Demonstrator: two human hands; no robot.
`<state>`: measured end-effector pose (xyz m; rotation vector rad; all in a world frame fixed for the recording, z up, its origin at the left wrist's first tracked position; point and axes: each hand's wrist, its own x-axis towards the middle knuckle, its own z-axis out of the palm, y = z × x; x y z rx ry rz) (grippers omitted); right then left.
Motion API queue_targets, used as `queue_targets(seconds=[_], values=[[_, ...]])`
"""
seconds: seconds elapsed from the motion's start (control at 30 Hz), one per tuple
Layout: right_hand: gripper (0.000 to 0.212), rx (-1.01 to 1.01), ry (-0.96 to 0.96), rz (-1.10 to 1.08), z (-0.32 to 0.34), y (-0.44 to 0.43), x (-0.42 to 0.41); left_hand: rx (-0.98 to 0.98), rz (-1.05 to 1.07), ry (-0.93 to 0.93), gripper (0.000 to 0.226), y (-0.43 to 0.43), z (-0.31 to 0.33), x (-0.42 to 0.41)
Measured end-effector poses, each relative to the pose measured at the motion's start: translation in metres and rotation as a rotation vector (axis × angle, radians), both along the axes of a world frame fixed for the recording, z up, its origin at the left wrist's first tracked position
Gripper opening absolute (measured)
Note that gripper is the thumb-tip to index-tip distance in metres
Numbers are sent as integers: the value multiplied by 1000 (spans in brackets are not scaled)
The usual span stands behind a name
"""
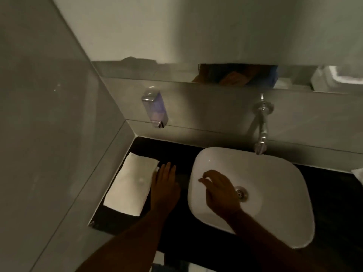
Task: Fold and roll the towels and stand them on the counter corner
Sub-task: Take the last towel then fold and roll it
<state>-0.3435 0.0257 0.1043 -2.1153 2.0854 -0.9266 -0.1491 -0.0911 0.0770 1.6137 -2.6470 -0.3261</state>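
White towel (130, 183), folded flat to long strip, laid on black counter (176, 228) at left corner beside wall. Left hand (165, 185) spread flat, fingers extended, resting at towel's right edge; nothing gripped. Right hand (220, 191) loosely open, fingers curled, held above basin (275, 173), empty. Step judged: fold pressed, roll not yet begun. For tight roll, edges to be kept aligned, near end turned firmly, even pressure maintained. Soap dispenser (155, 109) and tap (261, 126) mounted on far wall.
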Motion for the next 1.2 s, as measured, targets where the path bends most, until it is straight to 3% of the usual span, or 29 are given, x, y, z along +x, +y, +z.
queue_targets(seconds=[0.1,0.23,0.3,0.4,0.53,0.63,0.73,0.8,0.9,1.0,1.2], values=[[33,115,14,116,-8,-37,70,55,61,54,65,-25,-29,73],[32,322,-4,172,-40,-71,149,341,111,-167,71,-36,-77,167],[33,418,-29,185,-55,-74,171,356,61,-226,82,-34,-96,201],[35,536,-54,183,-71,-79,195,296,67,-133,88,-46,-123,239],[47,696,-99,197,-86,-91,218,71,82,82,48,-78,-139,263],[62,718,-74,250,-101,-100,234,-101,-40,123,41,-89,-139,265],[79,679,1,220,-106,-110,245,-110,-137,107,33,-77,-129,244],[73,599,64,162,-106,-116,250,6,-157,61,34,-61,-116,225],[46,520,175,173,-109,-115,248,111,-211,-90,38,-40,-110,211],[29,671,183,184,-120,-104,229,174,-200,-85,37,-36,-110,216],[35,880,-44,188,-115,-87,206,250,-300,-84,67,-15,-112,239]])
